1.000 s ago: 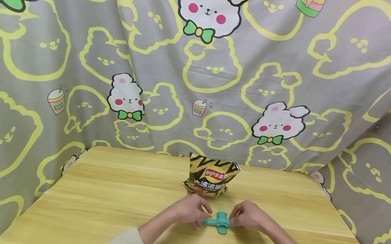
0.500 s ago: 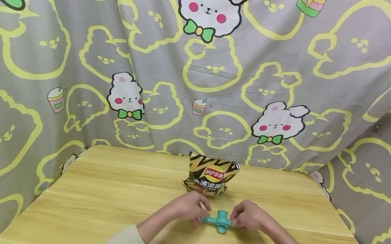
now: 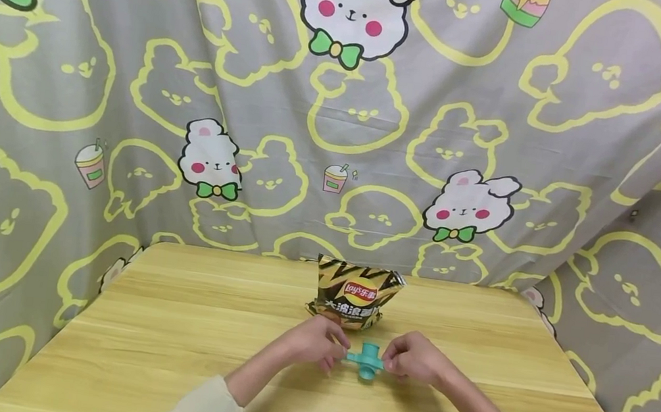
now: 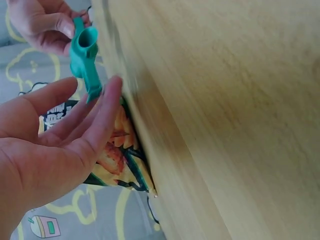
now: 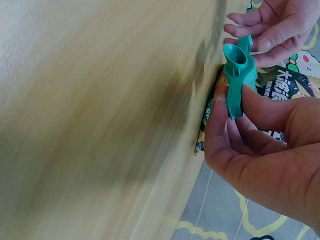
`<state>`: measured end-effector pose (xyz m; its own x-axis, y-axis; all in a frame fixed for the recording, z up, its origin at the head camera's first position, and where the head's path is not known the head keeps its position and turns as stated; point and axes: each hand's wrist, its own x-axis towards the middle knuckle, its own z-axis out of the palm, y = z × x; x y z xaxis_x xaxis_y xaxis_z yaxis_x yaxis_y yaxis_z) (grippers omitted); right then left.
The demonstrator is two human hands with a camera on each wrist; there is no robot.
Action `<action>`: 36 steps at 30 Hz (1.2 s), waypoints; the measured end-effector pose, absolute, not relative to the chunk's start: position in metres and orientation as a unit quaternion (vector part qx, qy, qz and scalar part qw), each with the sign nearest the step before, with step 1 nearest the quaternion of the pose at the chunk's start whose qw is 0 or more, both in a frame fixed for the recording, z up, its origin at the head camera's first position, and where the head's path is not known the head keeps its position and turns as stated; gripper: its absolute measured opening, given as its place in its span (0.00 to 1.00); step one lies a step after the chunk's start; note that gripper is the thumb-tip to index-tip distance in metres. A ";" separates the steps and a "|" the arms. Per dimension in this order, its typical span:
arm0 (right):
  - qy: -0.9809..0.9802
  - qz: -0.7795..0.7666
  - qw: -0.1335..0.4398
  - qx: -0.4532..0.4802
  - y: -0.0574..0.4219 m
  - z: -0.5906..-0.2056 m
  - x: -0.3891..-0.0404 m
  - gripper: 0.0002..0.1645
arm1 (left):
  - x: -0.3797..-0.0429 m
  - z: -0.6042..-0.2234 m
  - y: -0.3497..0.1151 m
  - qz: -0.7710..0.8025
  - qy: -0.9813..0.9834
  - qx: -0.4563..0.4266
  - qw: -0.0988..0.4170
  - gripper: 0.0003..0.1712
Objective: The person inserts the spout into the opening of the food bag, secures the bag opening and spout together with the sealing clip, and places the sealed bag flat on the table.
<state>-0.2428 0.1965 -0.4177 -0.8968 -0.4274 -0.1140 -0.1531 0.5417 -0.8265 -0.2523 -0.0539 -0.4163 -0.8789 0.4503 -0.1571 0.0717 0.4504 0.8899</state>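
A teal bag-sealing clip [image 3: 368,361] with a round pouring spout is held just above the table, in front of the bag of chips. My right hand [image 3: 414,358] pinches one end of it between thumb and fingers, plainly seen in the right wrist view. At the clip's other end, my left hand [image 4: 65,132] has its fingers loosely extended. Its fingertips lie beside or under that end, and its thumb stands apart; whether they touch is unclear. The black and yellow Lay's chip bag [image 3: 353,297] stands upright behind the hands, its top edge slanting.
Both hands work over a light wooden table [image 3: 203,300]. Behind it and at its sides hangs a grey curtain [image 3: 293,106] with cartoon rabbits and yellow outlines. The bag stands toward the far half of the table.
Both hands and the teal clip have moved slightly away from me, closer to the chip bag. The spout has tilted a little. The bag stays put.
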 end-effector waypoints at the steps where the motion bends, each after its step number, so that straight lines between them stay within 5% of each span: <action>1: 0.864 -0.452 0.150 -0.164 0.196 -0.418 -0.243 0.06 | -0.252 -0.416 -0.054 0.502 0.830 0.157 0.186 0.09; 15: 0.833 -0.512 0.140 -0.154 0.188 -0.425 -0.242 0.08 | -0.259 -0.408 -0.054 0.530 0.831 0.140 0.094 0.03; 31: 0.862 -0.470 0.132 -0.138 0.173 -0.405 -0.249 0.21 | -0.260 -0.403 -0.053 0.540 0.827 0.138 0.072 0.03; 36: 0.861 -0.475 0.124 -0.135 0.168 -0.403 -0.254 0.16 | -0.260 -0.403 -0.051 0.539 0.827 0.139 0.077 0.03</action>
<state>-0.2540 0.1682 -0.4033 -0.9327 -0.3501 -0.0861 -0.1138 0.5125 -0.8511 -0.2603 -0.0514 -0.4032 -0.9494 0.3132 0.0219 0.1464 0.3798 0.9134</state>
